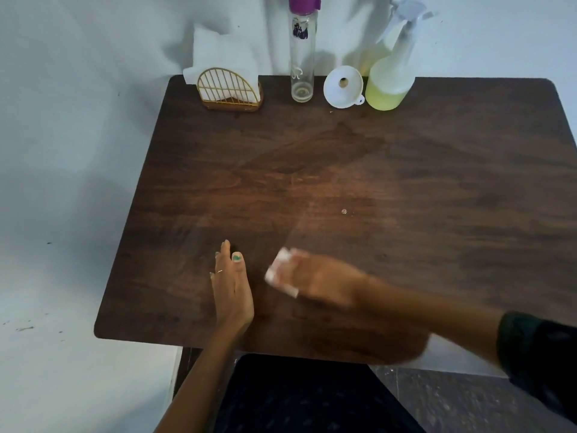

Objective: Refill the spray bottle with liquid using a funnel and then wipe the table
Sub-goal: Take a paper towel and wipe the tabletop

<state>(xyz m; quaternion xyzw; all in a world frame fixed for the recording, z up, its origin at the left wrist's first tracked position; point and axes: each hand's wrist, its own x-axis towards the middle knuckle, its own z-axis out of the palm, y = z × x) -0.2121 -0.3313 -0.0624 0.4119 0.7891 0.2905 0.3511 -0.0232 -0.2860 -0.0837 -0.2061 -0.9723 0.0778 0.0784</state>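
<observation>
A dark brown wooden table point(406, 189) carries, along its far edge, a clear plastic spray bottle of yellow-green liquid point(390, 79) just beside a white plastic funnel point(342, 85). The right hand point(315, 279), blurred, holds a white folded tissue point(279, 270) against the tabletop; the left hand point(232, 289) rests flat, fingers straight.

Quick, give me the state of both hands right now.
Left hand: open, fingers straight, resting on the table.
Right hand: blurred, holding a white tissue against the table.
</observation>
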